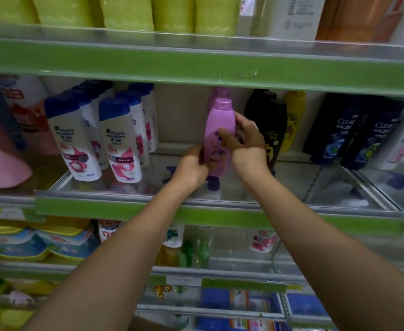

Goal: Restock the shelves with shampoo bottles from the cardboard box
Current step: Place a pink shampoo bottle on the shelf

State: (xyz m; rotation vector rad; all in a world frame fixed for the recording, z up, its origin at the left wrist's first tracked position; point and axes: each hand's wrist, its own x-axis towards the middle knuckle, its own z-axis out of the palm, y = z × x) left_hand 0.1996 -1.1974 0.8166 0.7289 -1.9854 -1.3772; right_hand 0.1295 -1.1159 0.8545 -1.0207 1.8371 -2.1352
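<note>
**Pink bottle going onto the middle shelf**

Store shelving fills the view, green price rails running across, and all the action is on the middle shelf (115, 187). Both hands are up there on one pink bottle (220, 130), held upright in the gap between the white bottles (121, 144) on the left and the black bottles (274, 130) on the right. Left hand (192, 168) grips low down near the base, fingers wrapped around the lower side. Right hand (245, 137) is curled round the waist, thumb across the front label. A second pink bottle (220, 93) stands right behind, toward the back of the shelf.

That bottle looks like smooth, stiff plastic, probably full and fairly weighty, so I'd expect it to be slick under the fingers. The narrow waist is the safest place to hold; the flip cap (221, 105) is not. It seems to be at or just above the shelf surface, though the hands hide the base. The cardboard box isn't in sight.
</note>
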